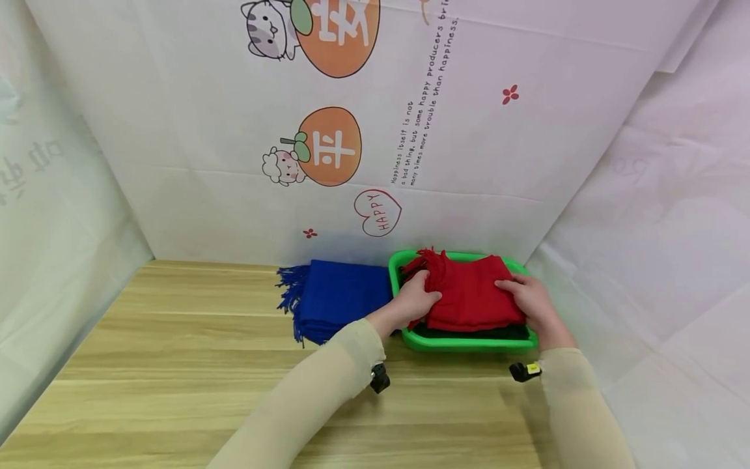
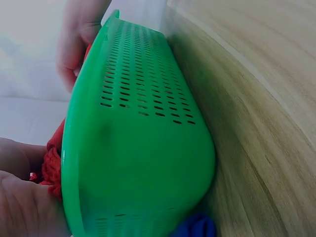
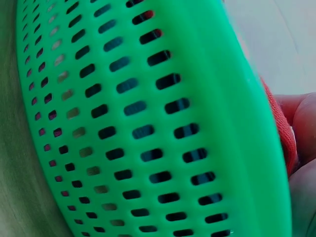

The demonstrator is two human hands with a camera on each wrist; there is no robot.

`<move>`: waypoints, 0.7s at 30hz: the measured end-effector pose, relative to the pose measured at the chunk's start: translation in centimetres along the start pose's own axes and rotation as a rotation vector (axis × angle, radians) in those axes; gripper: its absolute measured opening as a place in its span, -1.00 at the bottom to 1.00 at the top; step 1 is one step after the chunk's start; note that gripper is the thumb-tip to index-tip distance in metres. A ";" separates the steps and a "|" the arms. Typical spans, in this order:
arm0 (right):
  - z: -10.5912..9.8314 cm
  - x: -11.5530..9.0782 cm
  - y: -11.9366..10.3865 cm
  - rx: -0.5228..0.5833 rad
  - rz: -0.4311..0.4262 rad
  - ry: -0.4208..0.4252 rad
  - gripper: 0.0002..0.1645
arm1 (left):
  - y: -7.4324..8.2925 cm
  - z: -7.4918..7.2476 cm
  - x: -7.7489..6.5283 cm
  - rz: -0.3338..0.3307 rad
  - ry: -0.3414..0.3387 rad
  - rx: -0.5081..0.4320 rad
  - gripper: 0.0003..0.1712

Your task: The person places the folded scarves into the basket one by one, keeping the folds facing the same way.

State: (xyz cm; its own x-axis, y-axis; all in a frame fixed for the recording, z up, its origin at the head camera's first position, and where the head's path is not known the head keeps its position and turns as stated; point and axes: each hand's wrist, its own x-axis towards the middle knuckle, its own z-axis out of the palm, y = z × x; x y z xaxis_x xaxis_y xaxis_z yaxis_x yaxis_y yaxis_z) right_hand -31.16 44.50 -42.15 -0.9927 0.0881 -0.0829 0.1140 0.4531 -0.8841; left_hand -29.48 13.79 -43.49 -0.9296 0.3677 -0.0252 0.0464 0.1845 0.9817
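Note:
A folded red scarf (image 1: 471,296) lies in the top of a green perforated basket (image 1: 463,342) at the back of the wooden table. My left hand (image 1: 417,298) grips the scarf's left side, near its fringe. My right hand (image 1: 527,296) holds the right side, fingers lying over the top. The left wrist view has the basket wall (image 2: 143,148) close up, with red cloth (image 2: 49,168) against my left hand (image 2: 19,202) and the right hand (image 2: 74,39) beyond. In the right wrist view, red scarf (image 3: 284,133) shows between the basket rim (image 3: 148,123) and my right hand (image 3: 303,148).
A folded blue scarf (image 1: 336,298) with a fringe lies on the table (image 1: 176,365), touching the basket's left side. A dark layer shows under the red scarf inside the basket. White printed sheets wall the table at the back and both sides.

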 end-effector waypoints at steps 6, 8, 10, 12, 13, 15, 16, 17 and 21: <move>0.0 0.4 0.8 -0.078 0.017 0.009 -0.06 | -0.2 0.7 0.4 -0.031 0.033 0.044 -0.22; 0.1 0.5 1.1 -0.118 0.016 0.012 -0.06 | -0.3 0.9 0.5 -0.043 0.039 0.067 -0.22; 0.2 0.7 1.3 -0.147 0.011 0.017 -0.07 | -0.3 1.1 0.5 -0.049 0.047 0.090 -0.23; 0.4 0.8 1.5 -0.166 0.004 0.019 -0.08 | -0.2 1.3 0.4 -0.047 0.045 0.102 -0.24; 0.4 0.8 1.5 -0.172 0.001 0.019 -0.08 | -0.2 1.3 0.3 -0.046 0.047 0.114 -0.24; 0.4 0.8 1.6 -0.184 -0.002 0.021 -0.09 | -0.1 1.4 0.2 -0.044 0.048 0.128 -0.24; 0.5 0.7 1.7 -0.191 -0.002 0.021 -0.09 | -0.1 1.4 0.1 -0.043 0.045 0.139 -0.25; 0.5 0.7 1.8 -0.198 -0.003 0.022 -0.09 | 0.0 1.4 0.1 -0.043 0.043 0.152 -0.25; 0.6 0.7 2.1 -0.222 -0.004 0.027 -0.10 | 0.1 1.6 -0.1 -0.048 0.038 0.209 -0.24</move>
State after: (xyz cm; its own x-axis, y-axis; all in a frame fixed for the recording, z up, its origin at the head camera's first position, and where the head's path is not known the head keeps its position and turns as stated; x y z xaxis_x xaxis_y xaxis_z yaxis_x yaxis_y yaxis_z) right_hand -31.66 45.01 -44.31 -0.9921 0.1078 -0.0648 0.1190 0.6373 -0.7614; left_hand -28.80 15.19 -43.66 -0.9454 0.3205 -0.0599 0.0732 0.3878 0.9188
